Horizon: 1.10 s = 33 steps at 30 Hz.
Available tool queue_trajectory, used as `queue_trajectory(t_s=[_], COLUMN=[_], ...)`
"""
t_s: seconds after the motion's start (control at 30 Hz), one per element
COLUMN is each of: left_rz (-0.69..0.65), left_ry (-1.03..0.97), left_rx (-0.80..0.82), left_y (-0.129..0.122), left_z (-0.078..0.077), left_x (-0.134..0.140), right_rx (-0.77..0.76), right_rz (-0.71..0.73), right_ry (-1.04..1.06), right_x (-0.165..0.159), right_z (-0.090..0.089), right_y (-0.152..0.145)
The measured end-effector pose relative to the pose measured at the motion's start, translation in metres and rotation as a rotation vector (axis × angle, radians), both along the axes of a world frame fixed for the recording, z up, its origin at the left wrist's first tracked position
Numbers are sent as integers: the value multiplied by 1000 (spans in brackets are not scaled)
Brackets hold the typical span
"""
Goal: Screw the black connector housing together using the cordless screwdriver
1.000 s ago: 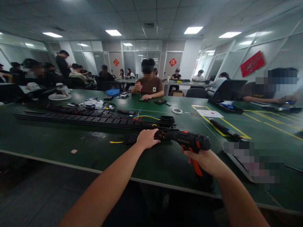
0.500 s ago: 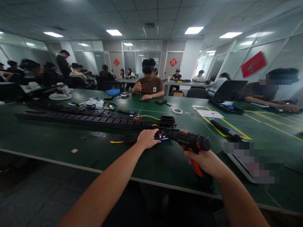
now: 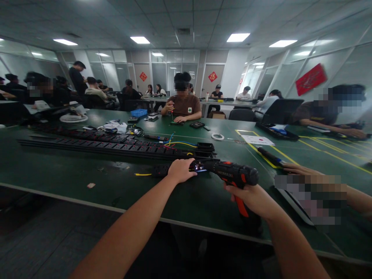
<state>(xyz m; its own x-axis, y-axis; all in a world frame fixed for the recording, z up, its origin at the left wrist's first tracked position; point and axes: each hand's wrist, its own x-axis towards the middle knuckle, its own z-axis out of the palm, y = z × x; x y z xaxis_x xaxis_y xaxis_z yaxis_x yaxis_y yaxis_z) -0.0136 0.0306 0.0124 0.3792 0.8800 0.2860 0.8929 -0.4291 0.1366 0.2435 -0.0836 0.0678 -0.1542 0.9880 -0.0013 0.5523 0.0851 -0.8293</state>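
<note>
My right hand (image 3: 251,195) is wrapped round the orange-and-black grip of a cordless drill (image 3: 232,173), which lies level and points left. Its nose meets the open end of a short black socket strip (image 3: 161,171), where small shiny metal parts show. My left hand (image 3: 181,170) grips that strip from above, thumb toward the drill's nose; the fingers' far side is hidden. A yellow wire (image 3: 143,174) sticks out of the strip's left end. Just behind lie long black socket strips (image 3: 128,147) with blue and yellow wires (image 3: 183,144) at their right end.
At the right, another person's hand (image 3: 305,169) reaches over a pen-like electric screwdriver (image 3: 269,156), close to a flat device (image 3: 293,203). A tape roll (image 3: 217,136), a paper sheet (image 3: 258,140) and a blue basket (image 3: 138,112) lie farther back. Someone sits opposite.
Another person's hand has come in from the right, to the electric screwdriver's near end. My hands, the drill and the short strip have hardly moved.
</note>
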Motion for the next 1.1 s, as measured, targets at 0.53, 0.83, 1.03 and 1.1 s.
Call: queue_trajectory(t_s=[0.53,0.83,1.03,1.1], left_rz=[5,-8,5,6], left_ry=[1,-8,-10,-9], left_rx=[-24,7,-12,-14], left_y=[-2,0,0,-1], left_z=[3,0,1,2], left_x=[-1,-1,-1,-1], right_rx=[-1,-25,1,1], right_rz=[38,9,21,21], right_ry=[123,51,-8,-22], right_x=[0,-2,0,0], right_z=[2,2,-1,-2], right_y=[0,0,0,0])
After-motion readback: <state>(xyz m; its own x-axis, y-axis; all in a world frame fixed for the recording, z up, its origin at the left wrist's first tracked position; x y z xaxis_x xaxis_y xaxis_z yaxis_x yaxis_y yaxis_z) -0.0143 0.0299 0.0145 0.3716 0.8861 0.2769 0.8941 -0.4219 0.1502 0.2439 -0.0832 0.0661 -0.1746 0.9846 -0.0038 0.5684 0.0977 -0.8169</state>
